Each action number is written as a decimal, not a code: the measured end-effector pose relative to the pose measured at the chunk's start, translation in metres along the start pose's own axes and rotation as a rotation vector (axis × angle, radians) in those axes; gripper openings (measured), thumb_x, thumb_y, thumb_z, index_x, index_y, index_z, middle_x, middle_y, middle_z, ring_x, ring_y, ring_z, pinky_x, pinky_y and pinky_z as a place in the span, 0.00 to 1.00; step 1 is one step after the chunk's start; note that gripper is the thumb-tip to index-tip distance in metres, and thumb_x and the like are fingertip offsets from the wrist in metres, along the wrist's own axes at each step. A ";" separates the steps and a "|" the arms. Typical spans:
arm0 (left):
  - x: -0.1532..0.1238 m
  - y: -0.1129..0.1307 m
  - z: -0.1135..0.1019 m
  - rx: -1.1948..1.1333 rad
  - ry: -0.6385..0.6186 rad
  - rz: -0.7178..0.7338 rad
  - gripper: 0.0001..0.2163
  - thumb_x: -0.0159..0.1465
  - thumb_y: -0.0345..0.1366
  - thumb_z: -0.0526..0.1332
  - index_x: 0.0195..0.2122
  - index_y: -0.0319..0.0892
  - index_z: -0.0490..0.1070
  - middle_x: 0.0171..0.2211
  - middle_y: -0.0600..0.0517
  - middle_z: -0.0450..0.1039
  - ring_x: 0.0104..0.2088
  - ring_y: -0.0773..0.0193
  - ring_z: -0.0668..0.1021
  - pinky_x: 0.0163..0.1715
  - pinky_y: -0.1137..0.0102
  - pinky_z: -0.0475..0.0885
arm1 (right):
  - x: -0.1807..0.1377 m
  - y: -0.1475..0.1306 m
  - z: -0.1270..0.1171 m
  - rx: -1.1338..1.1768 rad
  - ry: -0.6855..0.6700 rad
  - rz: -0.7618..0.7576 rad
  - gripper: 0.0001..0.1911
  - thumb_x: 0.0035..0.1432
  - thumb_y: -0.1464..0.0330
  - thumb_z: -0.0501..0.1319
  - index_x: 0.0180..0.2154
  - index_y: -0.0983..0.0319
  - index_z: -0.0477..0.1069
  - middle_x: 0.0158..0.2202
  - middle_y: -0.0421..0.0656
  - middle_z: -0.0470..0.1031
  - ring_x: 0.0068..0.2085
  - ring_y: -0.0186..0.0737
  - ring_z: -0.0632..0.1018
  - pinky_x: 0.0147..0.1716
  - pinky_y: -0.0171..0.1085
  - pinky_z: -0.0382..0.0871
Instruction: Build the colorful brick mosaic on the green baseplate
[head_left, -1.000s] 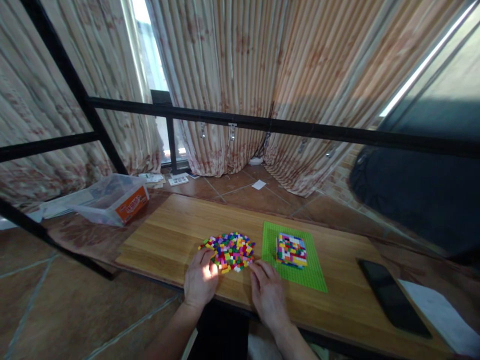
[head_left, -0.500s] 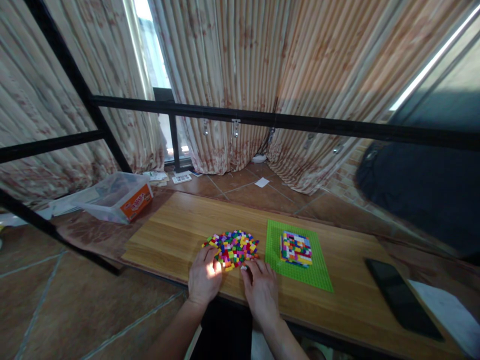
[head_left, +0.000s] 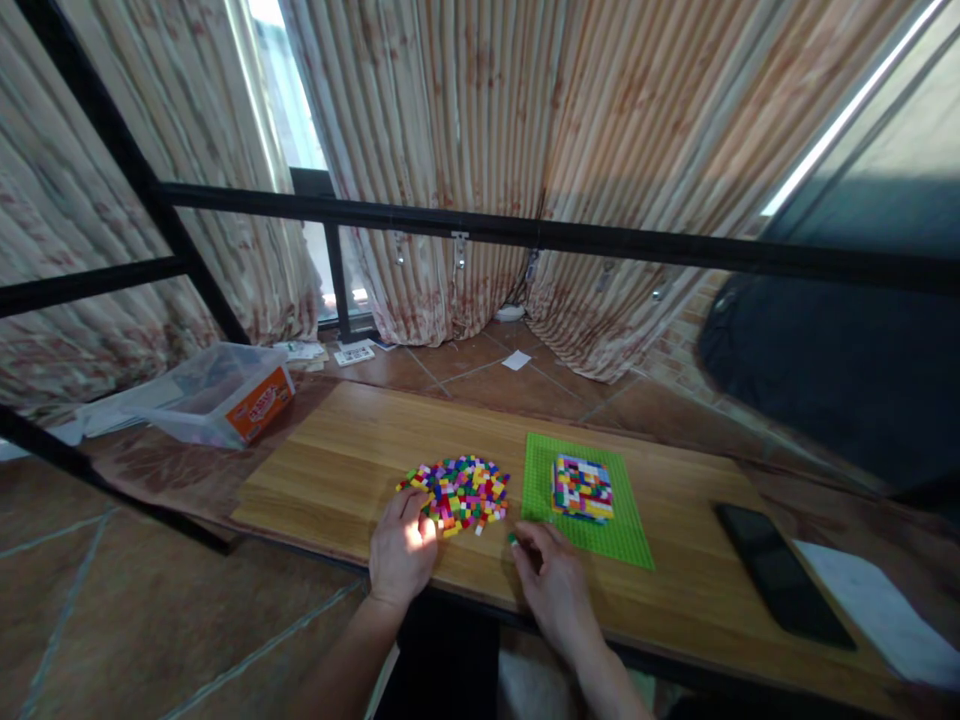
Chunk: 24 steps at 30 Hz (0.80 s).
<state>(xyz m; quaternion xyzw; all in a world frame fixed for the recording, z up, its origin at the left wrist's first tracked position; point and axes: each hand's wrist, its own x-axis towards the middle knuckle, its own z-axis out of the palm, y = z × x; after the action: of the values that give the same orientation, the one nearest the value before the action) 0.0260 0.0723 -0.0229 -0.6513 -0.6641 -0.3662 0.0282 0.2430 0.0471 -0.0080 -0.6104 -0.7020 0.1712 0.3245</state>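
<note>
A loose heap of small coloured toy bricks (head_left: 466, 492) lies on the wooden table. My left hand (head_left: 403, 545) rests at the heap's near left edge, fingers reaching onto the bricks and holding nothing that I can see. To the right of the heap, my right hand (head_left: 551, 580) pinches a small green toy brick (head_left: 513, 539) between thumb and fingers, just above the tabletop. Beyond that hand lies a green baseplate (head_left: 631, 530). A block of stacked multicoloured bricks (head_left: 583, 488) stands on it, near its middle.
A dark phone-like slab (head_left: 780, 570) and a white paper sheet (head_left: 885, 610) lie at the table's right end. A clear plastic box (head_left: 214, 395) with an orange label stands beyond the table's left end. A black metal bar (head_left: 480, 222) crosses in front of the curtains.
My right hand has moved right, away from the heap, and now has a green brick in its fingertips. A whitish brick lies at the heap's near edge. My left hand has stayed beside the heap.
</note>
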 end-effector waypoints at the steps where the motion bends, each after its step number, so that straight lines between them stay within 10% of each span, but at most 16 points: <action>1: 0.000 0.000 0.000 0.002 -0.005 0.002 0.15 0.57 0.25 0.55 0.43 0.44 0.73 0.45 0.48 0.75 0.47 0.57 0.76 0.48 0.65 0.72 | 0.001 -0.001 0.001 -0.041 0.012 0.013 0.12 0.60 0.68 0.56 0.44 0.62 0.73 0.39 0.46 0.75 0.40 0.43 0.75 0.42 0.40 0.69; 24: 0.002 0.001 -0.003 0.039 -0.010 0.010 0.16 0.56 0.23 0.55 0.42 0.43 0.74 0.44 0.48 0.75 0.46 0.58 0.77 0.48 0.67 0.73 | -0.002 -0.007 0.022 -0.381 0.005 -0.023 0.19 0.56 0.80 0.50 0.43 0.61 0.74 0.38 0.46 0.74 0.38 0.41 0.75 0.37 0.35 0.65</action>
<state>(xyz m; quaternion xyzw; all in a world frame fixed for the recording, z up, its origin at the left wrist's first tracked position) 0.0254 0.0719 -0.0192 -0.6559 -0.6678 -0.3497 0.0396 0.2235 0.0477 -0.0203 -0.6531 -0.7279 0.0297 0.2067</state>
